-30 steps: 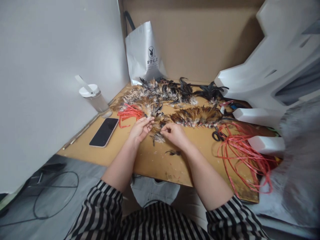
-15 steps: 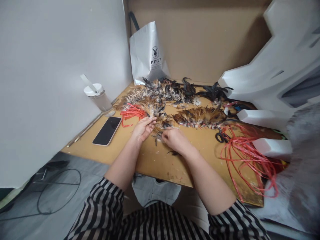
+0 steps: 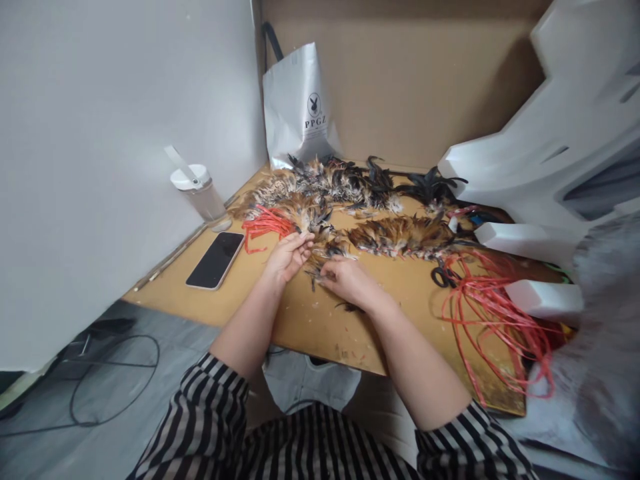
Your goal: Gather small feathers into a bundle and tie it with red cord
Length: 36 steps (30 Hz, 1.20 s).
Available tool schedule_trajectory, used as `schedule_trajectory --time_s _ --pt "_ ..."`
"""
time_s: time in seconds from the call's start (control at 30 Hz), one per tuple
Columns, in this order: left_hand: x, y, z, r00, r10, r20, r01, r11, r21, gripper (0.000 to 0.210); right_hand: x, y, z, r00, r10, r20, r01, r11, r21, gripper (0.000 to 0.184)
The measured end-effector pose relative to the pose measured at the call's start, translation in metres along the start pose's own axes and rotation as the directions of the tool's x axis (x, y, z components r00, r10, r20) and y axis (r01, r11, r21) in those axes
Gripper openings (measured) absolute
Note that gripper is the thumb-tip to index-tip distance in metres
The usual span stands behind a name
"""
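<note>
My left hand (image 3: 291,257) is closed in a pinch in front of the pile of feathers, its fingertips near some brown feathers. What it pinches is too small to make out. Lower and to the right, my right hand (image 3: 345,277) is closed, with its fingers at a small heap of loose feathers (image 3: 317,272); its grip is hidden by the hand. A row of brown feathers (image 3: 400,237) lies to the right, with red strands along its lower edge. Beside my left hand lies a bundle of short red plastic strips (image 3: 265,225). More brown and black feathers (image 3: 335,183) spread behind.
A phone (image 3: 216,260) and a lidded cup (image 3: 201,197) stand on the left of the table (image 3: 300,327). Black-handled scissors (image 3: 443,275) and a tangle of long red strips (image 3: 485,307) lie right. A silver bag (image 3: 295,100) stands behind; white foam pieces (image 3: 545,297) edge the right.
My right hand has shifted slightly left, toward my left hand. My left hand stays pinched in nearly the same place. The view has moved a little.
</note>
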State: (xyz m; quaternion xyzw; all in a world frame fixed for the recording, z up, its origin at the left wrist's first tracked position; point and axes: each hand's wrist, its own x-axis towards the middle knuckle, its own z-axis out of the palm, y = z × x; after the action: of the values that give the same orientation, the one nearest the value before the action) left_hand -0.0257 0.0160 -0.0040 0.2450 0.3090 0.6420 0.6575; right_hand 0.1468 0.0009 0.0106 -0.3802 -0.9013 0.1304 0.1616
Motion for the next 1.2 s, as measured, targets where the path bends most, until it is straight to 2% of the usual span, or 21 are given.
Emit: schedule_trajectory --time_s 0.07,0.13,0.23,0.33,0.4,0.5,0.57,0.67,0.77,0.83,0.93,1.07,1.2 --pt "0.0 0.0 0.0 1.0 -0.003 0.001 0.003 1.0 -0.001 0.008 0.001 0.002 0.001 0.999 0.03 -0.025 -0.029 1.0 0.008 0.012" --pt "0.0 0.0 0.0 1.0 -0.007 -0.001 0.007 1.0 0.0 0.008 0.003 0.007 0.001 0.99 0.092 -0.104 -0.084 0.993 0.077 0.015" --pt "0.001 -0.001 0.0 1.0 -0.008 -0.006 0.008 1.0 -0.001 0.007 0.005 0.016 0.002 0.949 0.21 -0.234 -0.159 0.963 0.217 0.014" --pt "0.001 -0.001 0.0 1.0 -0.006 -0.015 0.006 1.0 -0.003 0.006 0.007 0.023 0.004 0.921 0.284 -0.267 -0.177 0.915 0.362 0.013" --pt "0.0 -0.001 0.0 1.0 -0.004 -0.02 0.004 1.0 -0.008 0.006 0.008 0.024 0.006 0.905 0.351 -0.239 -0.188 0.836 0.516 0.013" --pt "-0.001 -0.002 0.002 1.0 -0.01 -0.025 0.01 1.0 -0.006 0.005 0.011 0.023 0.006 0.854 0.477 -0.206 -0.171 0.632 0.755 0.018" --pt "-0.002 -0.004 0.004 0.999 -0.038 -0.027 0.038 0.999 0.011 0.004 0.012 0.02 0.005 0.811 0.537 -0.231 -0.114 0.533 0.838 0.021" --pt "-0.004 -0.009 0.008 0.994 -0.108 0.001 0.107 0.994 0.027 0.005 0.014 0.015 0.005 0.767 0.586 -0.261 -0.041 0.451 0.892 0.022" --pt "-0.006 -0.013 0.012 0.986 -0.154 0.059 0.153 0.988 0.016 0.005 0.015 0.009 0.009 0.775 0.593 -0.219 -0.016 0.364 0.931 0.022" --pt "-0.006 -0.015 0.013 0.985 -0.154 0.076 0.153 0.988 0.023 0.007 0.016 0.006 0.013 0.792 0.578 -0.196 -0.016 0.34 0.94 0.021" --pt "-0.005 -0.014 0.012 0.993 -0.104 0.062 0.099 0.993 0.067 0.007 0.016 0.003 0.013 0.823 0.546 -0.159 -0.045 0.341 0.939 0.023" --pt "-0.005 -0.013 0.01 0.999 0.021 0.036 -0.028 0.973 0.229 0.014 0.011 0.01 0.002 0.889 0.457 -0.003 -0.173 0.343 0.923 0.032" --pt "-0.006 -0.014 0.01 0.992 0.113 0.054 -0.125 0.893 0.433 0.021 0.007 0.019 -0.009 0.861 0.506 0.04 -0.242 0.34 0.909 0.034"
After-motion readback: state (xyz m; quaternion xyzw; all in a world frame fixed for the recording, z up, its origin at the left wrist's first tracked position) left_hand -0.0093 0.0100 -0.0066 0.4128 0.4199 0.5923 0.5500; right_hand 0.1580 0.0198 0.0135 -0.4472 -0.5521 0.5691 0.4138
